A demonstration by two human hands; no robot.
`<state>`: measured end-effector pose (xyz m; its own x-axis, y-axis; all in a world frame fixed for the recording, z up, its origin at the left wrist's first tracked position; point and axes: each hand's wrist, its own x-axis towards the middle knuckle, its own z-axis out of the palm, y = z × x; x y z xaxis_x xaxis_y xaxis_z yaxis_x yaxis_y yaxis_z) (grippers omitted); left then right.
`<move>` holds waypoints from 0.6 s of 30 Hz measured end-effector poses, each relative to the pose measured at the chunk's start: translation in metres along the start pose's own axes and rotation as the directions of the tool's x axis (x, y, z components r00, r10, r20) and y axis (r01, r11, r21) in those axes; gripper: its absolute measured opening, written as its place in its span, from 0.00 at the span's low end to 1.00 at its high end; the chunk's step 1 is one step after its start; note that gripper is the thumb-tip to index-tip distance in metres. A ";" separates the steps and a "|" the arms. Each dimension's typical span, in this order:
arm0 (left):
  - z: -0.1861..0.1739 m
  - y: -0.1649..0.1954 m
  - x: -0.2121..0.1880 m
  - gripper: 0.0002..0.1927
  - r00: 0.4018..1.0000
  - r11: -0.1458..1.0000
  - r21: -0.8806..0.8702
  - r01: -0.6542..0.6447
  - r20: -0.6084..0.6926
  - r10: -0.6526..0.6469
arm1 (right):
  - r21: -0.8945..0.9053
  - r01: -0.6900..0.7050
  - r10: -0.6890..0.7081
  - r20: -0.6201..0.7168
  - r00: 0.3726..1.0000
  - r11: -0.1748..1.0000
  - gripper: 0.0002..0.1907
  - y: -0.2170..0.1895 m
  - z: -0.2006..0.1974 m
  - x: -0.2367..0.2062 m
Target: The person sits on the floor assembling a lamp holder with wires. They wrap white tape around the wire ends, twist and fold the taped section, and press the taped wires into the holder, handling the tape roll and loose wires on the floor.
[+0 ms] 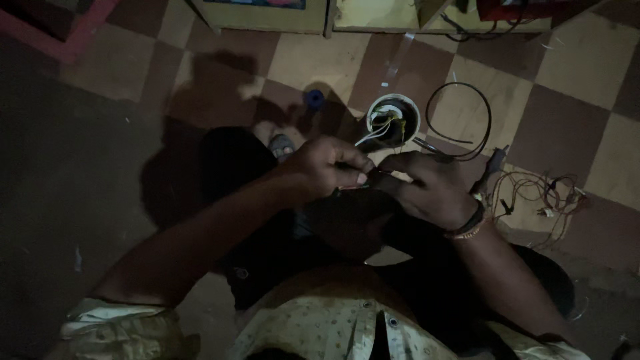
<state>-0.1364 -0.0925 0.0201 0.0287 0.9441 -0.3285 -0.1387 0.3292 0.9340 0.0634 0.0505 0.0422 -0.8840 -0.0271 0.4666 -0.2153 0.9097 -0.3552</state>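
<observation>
Our left hand (327, 168) pinches thin wires (353, 188) at centre frame over our lap; right hand (430, 187) grips the same wires' other end. Round white fitting (393, 120) lies on the checkered floor (573, 73) just beyond, black cable loop (459, 120) beside it.

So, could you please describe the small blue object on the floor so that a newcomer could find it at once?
Start at the checkered floor, then find the round white housing with wires just beyond the hands. Left of it sits the blue roll, small and round, the only bright blue thing there.
</observation>
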 end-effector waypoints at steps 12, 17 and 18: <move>0.027 0.013 -0.015 0.09 0.915 0.831 0.526 -0.179 -0.222 0.337 | 0.526 -0.740 0.718 0.308 0.624 0.418 0.06 0.006 -0.002 0.023; 0.039 0.004 -0.019 0.16 0.594 0.435 0.835 -0.337 -0.170 0.786 | 0.473 -0.826 0.709 0.466 0.529 0.306 0.08 0.013 -0.008 0.039; 0.039 0.002 -0.019 0.15 0.599 0.361 0.876 -0.319 -0.109 0.793 | 0.463 -0.838 0.711 0.482 0.512 0.289 0.09 0.013 -0.008 0.042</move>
<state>-0.0981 -0.1094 0.0337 -0.2005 0.8245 0.5291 0.8081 -0.1662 0.5651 0.0271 0.0647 0.0638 -0.8056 0.4331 -0.4042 0.4865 0.0942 -0.8686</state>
